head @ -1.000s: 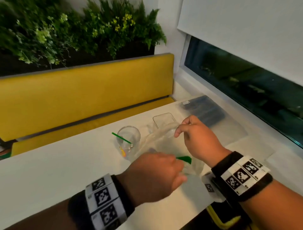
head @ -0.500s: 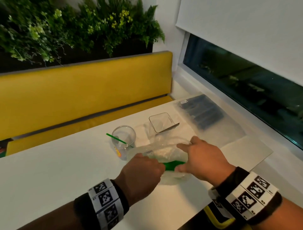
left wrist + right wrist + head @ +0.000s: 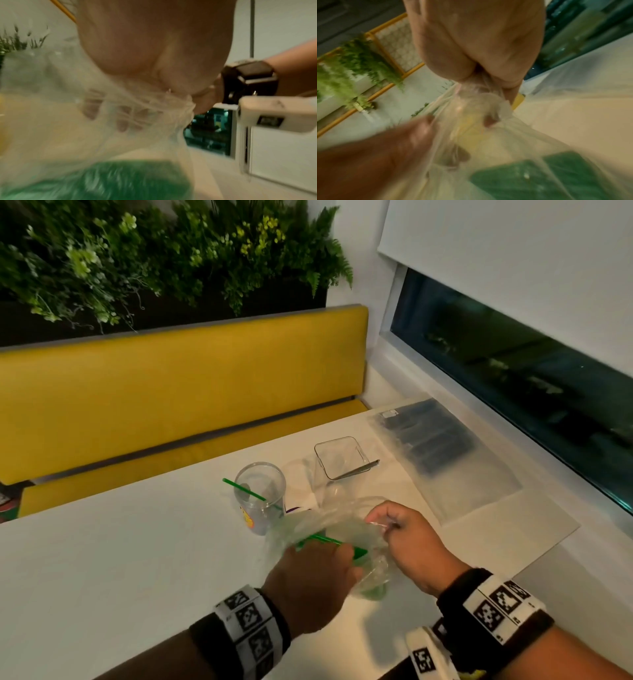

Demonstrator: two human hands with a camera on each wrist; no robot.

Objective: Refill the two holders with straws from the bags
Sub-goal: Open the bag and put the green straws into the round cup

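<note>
A crumpled clear bag (image 3: 335, 529) of green straws (image 3: 330, 541) lies on the white table (image 3: 120, 559) between my hands. My left hand (image 3: 339, 558) grips the bag's near wall; its fingers (image 3: 122, 121) show through the plastic above the green bundle (image 3: 120, 180). My right hand (image 3: 385, 523) pinches the bag's gathered edge (image 3: 481, 94) on the right. Just beyond stands a round clear cup holder (image 3: 260, 498) with one green straw (image 3: 243, 490) leaning in it. A square clear holder (image 3: 339, 457) stands behind it, holding no straws that I can see.
A flat clear bag of black straws (image 3: 431, 446) lies at the far right by the window sill (image 3: 479, 412). A white sheet (image 3: 513, 529) lies under its near end. A yellow bench (image 3: 171, 392) runs behind the table.
My right hand has come down from the bag's raised far end and now pinches its edge low and nearer. The bag has sunk and crumpled. My left hand has pushed forward against it.
</note>
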